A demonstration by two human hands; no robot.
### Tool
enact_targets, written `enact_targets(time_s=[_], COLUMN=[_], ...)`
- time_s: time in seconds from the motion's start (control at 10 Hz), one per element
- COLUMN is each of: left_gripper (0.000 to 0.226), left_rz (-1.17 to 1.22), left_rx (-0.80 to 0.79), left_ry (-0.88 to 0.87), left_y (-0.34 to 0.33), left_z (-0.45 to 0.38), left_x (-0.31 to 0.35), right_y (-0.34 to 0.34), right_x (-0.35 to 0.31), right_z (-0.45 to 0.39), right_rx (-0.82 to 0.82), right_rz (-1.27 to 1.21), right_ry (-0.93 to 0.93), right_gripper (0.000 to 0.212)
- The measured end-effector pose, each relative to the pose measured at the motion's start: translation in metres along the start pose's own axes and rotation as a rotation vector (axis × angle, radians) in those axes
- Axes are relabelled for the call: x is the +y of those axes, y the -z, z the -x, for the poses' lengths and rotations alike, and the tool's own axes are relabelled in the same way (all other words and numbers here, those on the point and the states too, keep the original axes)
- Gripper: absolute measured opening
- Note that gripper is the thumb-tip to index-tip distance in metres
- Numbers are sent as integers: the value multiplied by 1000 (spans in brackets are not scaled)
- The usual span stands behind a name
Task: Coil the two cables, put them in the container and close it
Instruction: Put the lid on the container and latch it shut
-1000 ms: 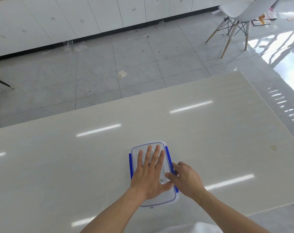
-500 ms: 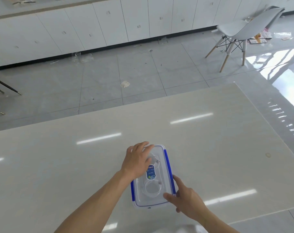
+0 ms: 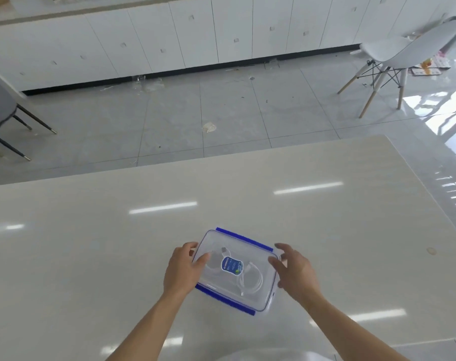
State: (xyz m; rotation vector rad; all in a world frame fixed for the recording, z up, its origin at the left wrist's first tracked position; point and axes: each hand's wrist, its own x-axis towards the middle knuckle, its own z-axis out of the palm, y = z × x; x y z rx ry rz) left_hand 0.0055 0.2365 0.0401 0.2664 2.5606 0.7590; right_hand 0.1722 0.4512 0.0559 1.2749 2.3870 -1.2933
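Container (image 3: 236, 269) sits on the desk (image 3: 91, 243), near the desk's front edge, turned at a slant. There is only the head view. Its clear lid (image 3: 258, 298) is on, and two white coiled cables (image 3: 250, 278) show through it, one on each side of a blue label (image 3: 232, 265). Blue latch flaps (image 3: 245, 241) run along the two long sides of the container; whether they are snapped down I cannot tell.

The left hand (image 3: 182, 272) grips the container's left short end, its fingers (image 3: 193, 247) curled around the far corner and its thumb lying on the lid. The right hand (image 3: 296, 273) is at the right short end with fingers (image 3: 283, 247) spread and loose; whether they touch the rim cannot be made out.

The box looks light, stiff and smooth, so it will likely slide on the glossy desk if pushed from one side only. Holding it at both short ends leaves the flaps free. The cables are soft and springy; they may uncoil and push against the lid, so steady downward pressure is probably needed while latching.
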Motion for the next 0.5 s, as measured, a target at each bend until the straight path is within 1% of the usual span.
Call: enact_targets(time_s=[0.1, 0.2, 0.3, 0.5], left_gripper=[45, 44, 44, 45], left_rz=[114, 217, 235, 214], left_rx=[9, 36, 49, 3], left_ry=[91, 182, 203, 207], left_y=[-1, -4, -5, 1], left_z=[16, 40, 49, 47], left_x=[-14, -30, -34, -34], right_y=[-5, -18, -25, -25], right_x=[-7, -16, -20, -16], right_z=[-15, -34, -42, -39], right_rx=[53, 70, 77, 87], right_rz=[117, 207, 231, 211], right_ry=[79, 178, 225, 227], right_gripper=[37, 36, 36, 37])
